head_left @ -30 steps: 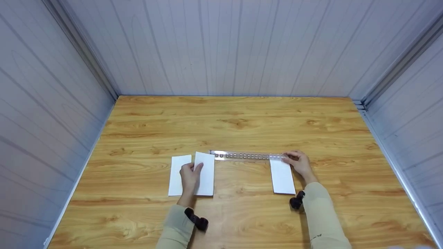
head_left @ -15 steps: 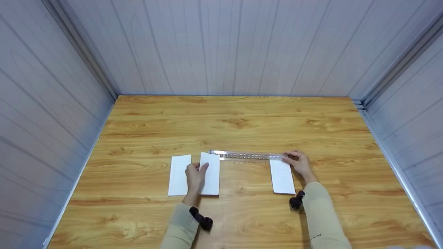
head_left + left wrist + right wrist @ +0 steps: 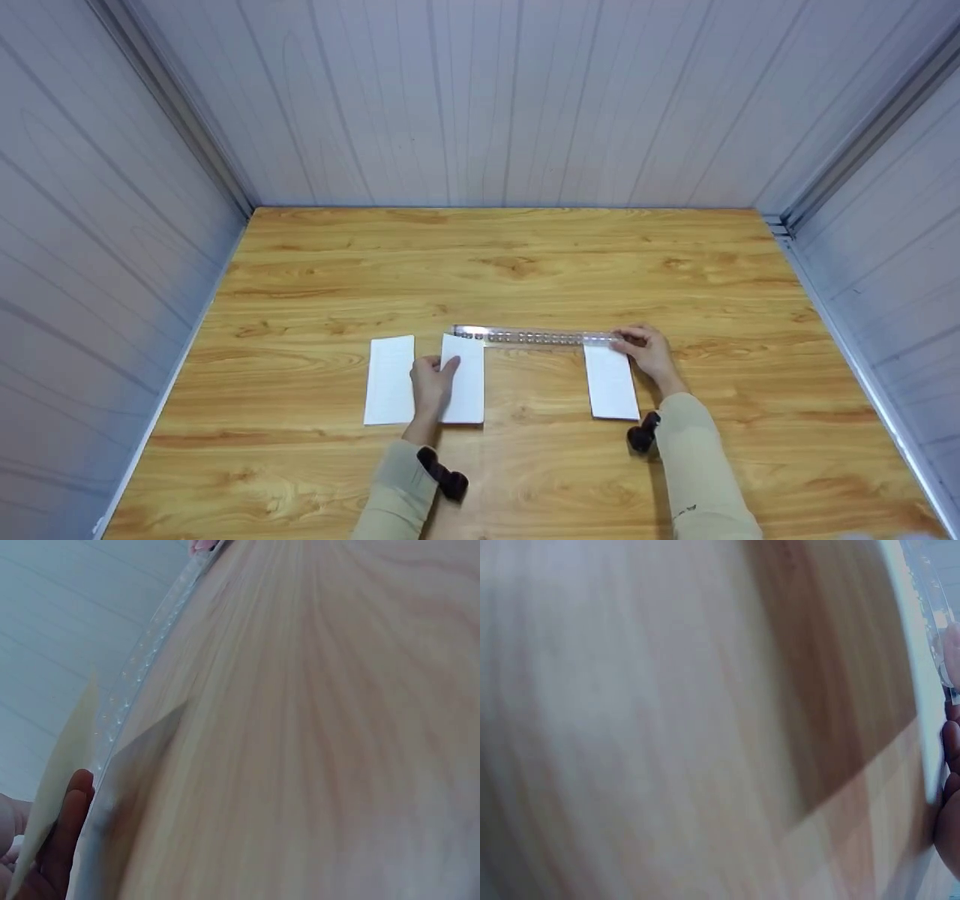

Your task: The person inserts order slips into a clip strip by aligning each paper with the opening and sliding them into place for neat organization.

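Observation:
My left hand [image 3: 433,384] pinches a white paper piece [image 3: 466,382] by its left edge, thumb on top and fingers behind. In the left wrist view this paper [image 3: 61,757] stands tilted between thumb and fingers. Its top overlaps the left end of a clear ruler [image 3: 525,337] with a row of round holes. The ruler's right end is pinched by my right hand [image 3: 649,356], above the top of another white paper piece [image 3: 612,384]. In the right wrist view, the thumb [image 3: 952,660] lies over the ruler [image 3: 932,604], with fingers beneath.
A third white paper piece [image 3: 389,381] lies flat just left of my left hand. The wood-grain table [image 3: 510,262] is enclosed by pale panel walls [image 3: 480,105] at the back and both sides. Each sleeve carries a dark wrist camera [image 3: 452,484].
My left hand has moved right with its paper, widening the gap to the left paper and covering more of the ruler's left end. My right hand and the ruler have stayed put.

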Tool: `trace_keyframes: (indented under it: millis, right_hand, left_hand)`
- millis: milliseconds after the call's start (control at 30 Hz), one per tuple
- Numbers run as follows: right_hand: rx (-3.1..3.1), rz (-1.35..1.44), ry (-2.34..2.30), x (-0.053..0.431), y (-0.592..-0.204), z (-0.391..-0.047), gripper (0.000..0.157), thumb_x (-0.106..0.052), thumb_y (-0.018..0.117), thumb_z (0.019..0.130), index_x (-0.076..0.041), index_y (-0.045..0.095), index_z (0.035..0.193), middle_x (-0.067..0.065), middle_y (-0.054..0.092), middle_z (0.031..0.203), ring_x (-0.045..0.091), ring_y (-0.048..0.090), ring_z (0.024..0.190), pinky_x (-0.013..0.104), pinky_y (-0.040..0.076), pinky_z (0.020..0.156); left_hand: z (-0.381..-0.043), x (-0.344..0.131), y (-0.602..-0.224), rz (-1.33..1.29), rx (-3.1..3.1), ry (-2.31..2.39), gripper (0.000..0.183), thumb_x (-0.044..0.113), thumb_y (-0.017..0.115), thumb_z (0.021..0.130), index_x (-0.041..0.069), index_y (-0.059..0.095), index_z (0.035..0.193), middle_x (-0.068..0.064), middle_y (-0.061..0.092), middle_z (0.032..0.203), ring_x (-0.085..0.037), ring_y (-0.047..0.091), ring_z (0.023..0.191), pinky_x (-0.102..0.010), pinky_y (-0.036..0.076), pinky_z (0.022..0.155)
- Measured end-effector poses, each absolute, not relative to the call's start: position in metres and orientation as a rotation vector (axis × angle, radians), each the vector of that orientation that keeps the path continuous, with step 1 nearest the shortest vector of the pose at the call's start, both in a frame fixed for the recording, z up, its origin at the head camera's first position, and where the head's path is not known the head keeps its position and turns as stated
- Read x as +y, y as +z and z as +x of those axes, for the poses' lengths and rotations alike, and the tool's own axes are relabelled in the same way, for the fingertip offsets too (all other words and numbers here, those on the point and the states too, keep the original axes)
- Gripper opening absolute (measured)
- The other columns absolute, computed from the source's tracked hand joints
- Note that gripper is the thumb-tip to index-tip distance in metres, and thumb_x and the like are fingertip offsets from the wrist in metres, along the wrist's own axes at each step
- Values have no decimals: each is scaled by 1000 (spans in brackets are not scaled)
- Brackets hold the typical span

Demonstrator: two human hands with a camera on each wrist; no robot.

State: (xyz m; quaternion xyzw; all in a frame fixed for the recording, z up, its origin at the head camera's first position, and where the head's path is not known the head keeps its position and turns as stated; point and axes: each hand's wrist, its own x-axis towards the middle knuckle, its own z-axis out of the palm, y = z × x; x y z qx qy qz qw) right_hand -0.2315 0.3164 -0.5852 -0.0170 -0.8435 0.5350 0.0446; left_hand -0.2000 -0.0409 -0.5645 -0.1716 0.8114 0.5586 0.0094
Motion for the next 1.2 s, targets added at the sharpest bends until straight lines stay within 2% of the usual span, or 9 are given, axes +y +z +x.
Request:
trace_keyframes:
  millis: [100, 233, 367, 633, 800, 1200]
  right_hand:
    - [-2585, -53, 1624, 316, -585, -231, 24, -2, 67, 76, 6, 64, 98, 16, 55, 96, 7, 51, 83, 15, 40, 72]
    - [-2599, -46, 1589, 316, -585, -231, 25, -3, 67, 75, 7, 64, 98, 17, 56, 97, 16, 52, 88, 16, 40, 73]
    - [-2589, -53, 1621, 314, -581, -230, 26, -1, 67, 75, 9, 62, 99, 20, 55, 98, 25, 50, 91, 17, 39, 74]
    - [-2562, -61, 1664, 315, -583, -230, 28, -3, 68, 75, 9, 62, 99, 17, 54, 94, 14, 51, 85, 15, 40, 73]
    - [-2573, -57, 1645, 316, -585, -230, 28, -4, 68, 76, 9, 62, 99, 13, 54, 93, 12, 50, 85, 15, 39, 72]
    - [-2581, -70, 1635, 315, -585, -231, 26, -2, 68, 75, 8, 63, 99, 14, 55, 94, 12, 49, 85, 16, 39, 72]
  left_hand:
    - [-201, -40, -566, -543, 2524, 1739, 20, 13, 62, 82, -7, 65, 85, -9, 58, 67, -16, 51, 58, -28, 42, 55]
    - [-202, -38, -568, -559, 2502, 1727, 20, 14, 63, 82, -6, 65, 84, -12, 60, 71, -18, 52, 62, -31, 44, 60]
    - [-204, -38, -568, -586, 2471, 1694, 22, 16, 63, 82, -5, 65, 87, -10, 60, 70, -18, 53, 62, -28, 43, 57]
    - [-207, -37, -568, -562, 2464, 1735, 21, 12, 63, 80, -8, 65, 79, -4, 53, 58, -15, 48, 55, -24, 37, 49]
    - [-208, -37, -567, -574, 2454, 1733, 21, 12, 64, 79, -7, 64, 71, 0, 42, 49, -14, 42, 49, -24, 31, 45]
    - [-212, -40, -565, -602, 2364, 1690, 23, 15, 65, 79, 0, 61, 62, 0, 46, 50, -14, 44, 47, -24, 34, 45]
